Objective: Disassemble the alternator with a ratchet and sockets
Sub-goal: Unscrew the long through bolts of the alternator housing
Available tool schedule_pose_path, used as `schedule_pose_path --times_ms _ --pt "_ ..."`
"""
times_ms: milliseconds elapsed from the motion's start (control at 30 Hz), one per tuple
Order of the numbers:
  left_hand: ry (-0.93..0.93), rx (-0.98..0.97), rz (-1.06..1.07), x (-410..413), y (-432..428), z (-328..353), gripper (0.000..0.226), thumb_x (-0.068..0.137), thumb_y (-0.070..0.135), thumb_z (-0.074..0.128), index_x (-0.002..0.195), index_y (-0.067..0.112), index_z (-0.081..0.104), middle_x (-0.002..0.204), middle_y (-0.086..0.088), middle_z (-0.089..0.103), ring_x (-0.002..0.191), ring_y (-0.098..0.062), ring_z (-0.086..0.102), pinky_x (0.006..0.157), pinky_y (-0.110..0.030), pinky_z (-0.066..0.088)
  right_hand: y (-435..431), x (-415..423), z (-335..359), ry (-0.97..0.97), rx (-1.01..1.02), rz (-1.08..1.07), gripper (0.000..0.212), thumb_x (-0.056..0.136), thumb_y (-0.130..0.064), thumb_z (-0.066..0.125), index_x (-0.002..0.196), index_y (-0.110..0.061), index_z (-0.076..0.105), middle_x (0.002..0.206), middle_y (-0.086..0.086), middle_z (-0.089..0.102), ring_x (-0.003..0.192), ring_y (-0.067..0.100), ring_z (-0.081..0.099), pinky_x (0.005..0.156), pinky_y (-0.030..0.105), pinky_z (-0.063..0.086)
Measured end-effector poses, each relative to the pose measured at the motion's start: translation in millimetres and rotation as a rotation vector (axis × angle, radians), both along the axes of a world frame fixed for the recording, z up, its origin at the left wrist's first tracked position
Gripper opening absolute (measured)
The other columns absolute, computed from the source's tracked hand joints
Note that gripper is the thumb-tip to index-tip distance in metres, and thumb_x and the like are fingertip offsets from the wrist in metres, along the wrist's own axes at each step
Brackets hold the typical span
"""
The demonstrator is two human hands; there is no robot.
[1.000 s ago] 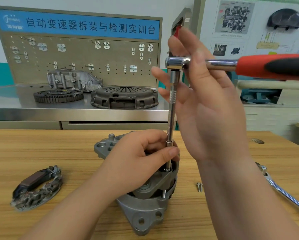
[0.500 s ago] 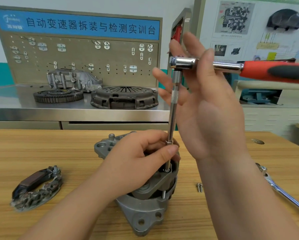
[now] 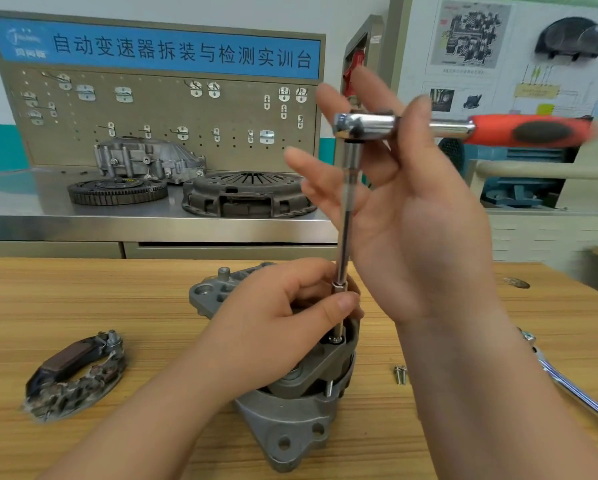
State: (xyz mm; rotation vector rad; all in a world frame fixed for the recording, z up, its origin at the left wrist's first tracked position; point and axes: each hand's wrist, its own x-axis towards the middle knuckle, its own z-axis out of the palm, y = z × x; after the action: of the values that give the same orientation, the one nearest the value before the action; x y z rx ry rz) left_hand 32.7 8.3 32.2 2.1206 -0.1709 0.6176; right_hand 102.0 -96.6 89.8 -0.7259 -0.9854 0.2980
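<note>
- right hand (image 3: 422, 237): the fingers are held straight and spread; the neck of the ratchet (image 3: 366, 124) is cradled in the fork of thumb and forefinger, not clenched.
- left hand (image 3: 283, 327): the lower end of the extension bar (image 3: 347, 209) is pinched between thumb and fingertips, just above the alternator (image 3: 290, 424).
- change noted: over the last second the red handle has been swung a little further round, away from the viewer, and is blurred by motion. the bar has remained upright and the left hand has not shifted.
- meaning, as judged: a housing bolt is being turned out in short strokes. whether it is free yet cannot be told, since its seat is partly hidden.
- the alternator stands on the wooden worktop (image 3: 83, 299), with a removed rectifier-like part (image 3: 76, 372) to the left, and two loose bolts (image 3: 399, 374) and a second wrench (image 3: 567, 386) to the right.
</note>
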Motion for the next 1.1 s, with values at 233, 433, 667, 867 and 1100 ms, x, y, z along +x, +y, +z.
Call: schedule_pose_path --times_ms 233,433,667,867,1100 --pt "0.025 0.006 0.014 -0.4 0.4 1.0 0.018 0.087 0.032 0.056 0.093 0.020 0.069 0.083 0.015 0.075 0.087 -0.007 0.070 0.087 -0.039 0.053 1.0 -1.7 -0.4 -0.056 0.034 -0.164 0.027 0.094 -0.034 0.050 0.117 -0.025 0.062 0.120 -0.001 0.069 0.099 0.021 0.068 0.071 0.027 0.053" --pt "0.012 0.014 0.028 -0.2 -0.5 1.0 0.015 0.089 0.035 0.061 0.090 0.024 0.069 0.079 0.016 0.074 0.078 0.000 0.068 0.079 -0.026 0.052 -0.1 0.0 -0.9 -0.024 0.019 -0.084 0.029 0.101 -0.037 0.036 0.119 -0.028 0.057 0.115 -0.008 0.070 0.094 0.021 0.072 0.079 0.028 0.055" --pt "0.037 0.009 -0.005 0.3 1.1 0.9 0.011 0.091 0.029 0.059 0.084 0.028 0.067 0.081 0.017 0.074 0.085 -0.006 0.070 0.084 -0.031 0.053 1.1 -1.1 0.7 -0.050 0.012 -0.188 0.027 0.093 -0.038 0.050 0.115 -0.027 0.063 0.112 -0.007 0.070 0.097 0.018 0.065 0.082 0.030 0.052" --pt "0.031 0.015 0.008 0.5 1.2 0.4 0.011 0.093 0.030 0.059 0.092 0.025 0.069 0.080 0.016 0.075 0.082 0.002 0.068 0.078 -0.017 0.050 0.3 -1.0 0.2 -0.053 0.046 -0.139 0.026 0.100 -0.033 0.041 0.118 -0.029 0.059 0.122 -0.008 0.067 0.103 0.020 0.068 0.082 0.027 0.051" --pt "0.049 0.007 -0.025 -0.8 1.0 2.7 0.019 0.085 0.035 0.054 0.095 0.025 0.068 0.083 0.014 0.075 0.088 -0.004 0.070 0.089 -0.038 0.052 1.2 0.2 0.3 0.031 0.004 -0.115 0.031 0.099 -0.037 0.041 0.120 -0.023 0.059 0.115 -0.002 0.071 0.099 0.021 0.070 0.082 0.030 0.055"
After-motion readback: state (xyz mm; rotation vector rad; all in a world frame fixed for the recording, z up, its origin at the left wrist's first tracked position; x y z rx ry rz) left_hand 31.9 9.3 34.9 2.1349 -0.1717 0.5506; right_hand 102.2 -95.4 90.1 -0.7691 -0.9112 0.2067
